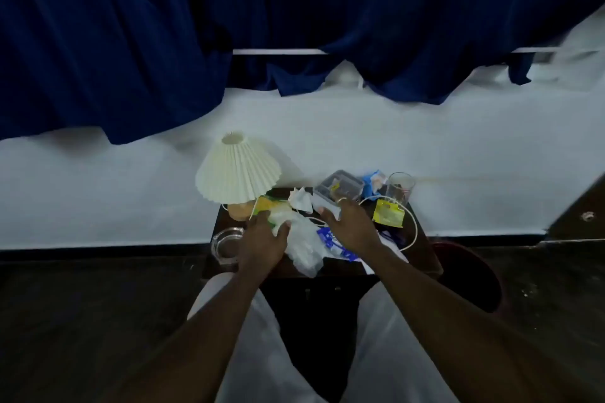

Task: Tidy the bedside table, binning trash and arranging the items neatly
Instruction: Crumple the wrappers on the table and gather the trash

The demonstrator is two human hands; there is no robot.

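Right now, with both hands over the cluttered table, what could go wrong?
1. The white cable loops round the sachet and passes close to the glass. If the right hand drags trash from under it, the glass may tip.
2. The ashtray sits at the left front corner of the table, beside the left hand, which lies on the bag. A sideways sweep could knock it off.

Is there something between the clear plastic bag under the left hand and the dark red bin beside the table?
Yes. The right hand and its forearm cross the way from the plastic bag to the bin. A blue-and-white wrapper, papers and a white cable also lie on the table between them.
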